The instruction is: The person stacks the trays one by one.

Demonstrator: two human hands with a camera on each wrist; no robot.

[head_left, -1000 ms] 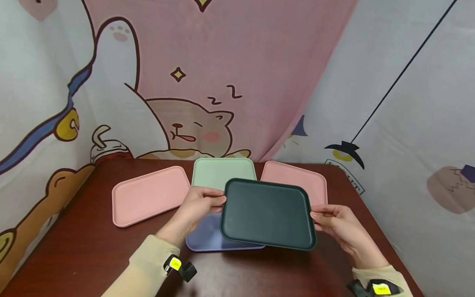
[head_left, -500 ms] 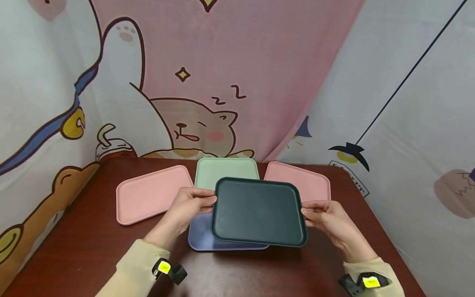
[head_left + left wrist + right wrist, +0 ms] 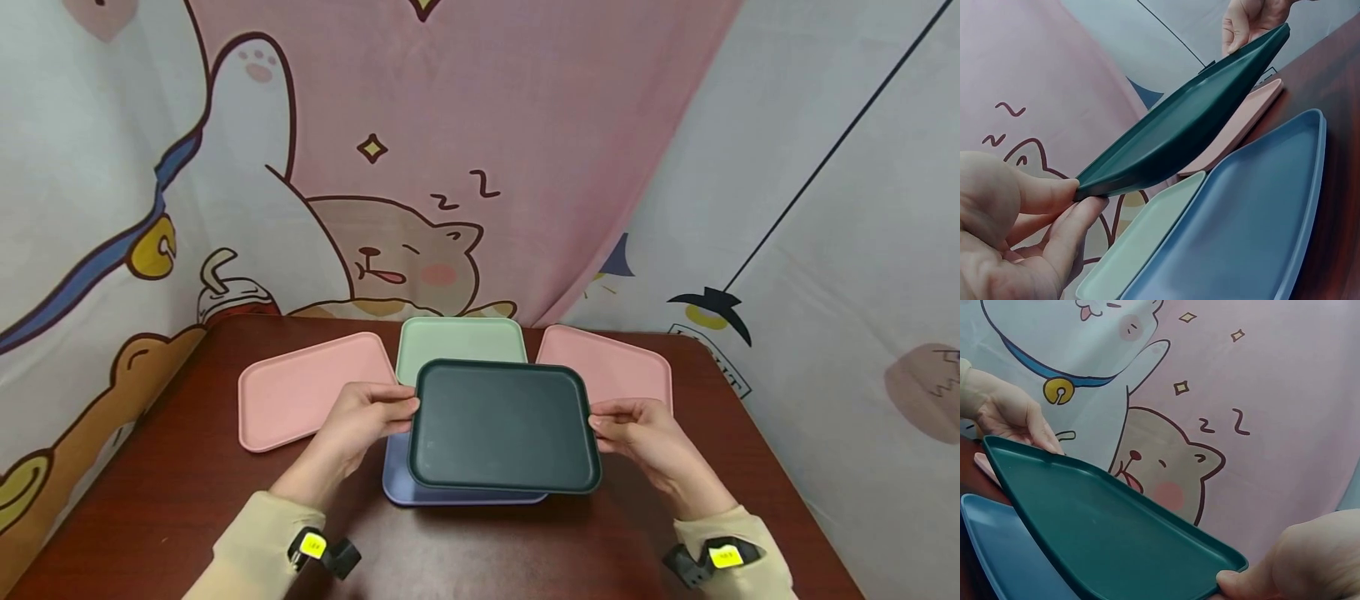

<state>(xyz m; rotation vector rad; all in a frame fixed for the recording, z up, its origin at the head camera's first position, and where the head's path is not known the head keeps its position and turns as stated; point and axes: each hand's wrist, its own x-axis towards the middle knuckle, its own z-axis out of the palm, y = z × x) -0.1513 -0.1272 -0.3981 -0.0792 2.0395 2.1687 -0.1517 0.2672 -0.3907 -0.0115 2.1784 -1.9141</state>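
Note:
Both hands hold a dark green rectangular tray (image 3: pixel 504 427) in the air, one at each short side. My left hand (image 3: pixel 360 425) pinches its left rim between thumb and fingers, seen close in the left wrist view. On the opposite rim, my right hand (image 3: pixel 641 437) pinches with thumb and fingers. Below the green tray lies a blue tray (image 3: pixel 1247 206), partly covered by it in the head view. The left wrist view shows a gap between the two. Behind the blue tray is a light green tray (image 3: pixel 461 340), its front part hidden in the head view.
A pink tray (image 3: pixel 311 390) lies angled at the left of the brown table (image 3: pixel 480 554). Another pink tray (image 3: pixel 615 367) lies at the back right, its near left part hidden. A printed cartoon curtain (image 3: pixel 525 150) hangs behind the table.
The dark green tray has moved left with both hands and sits more squarely over the blue tray. Its slant has lessened. The head view has shifted slightly.

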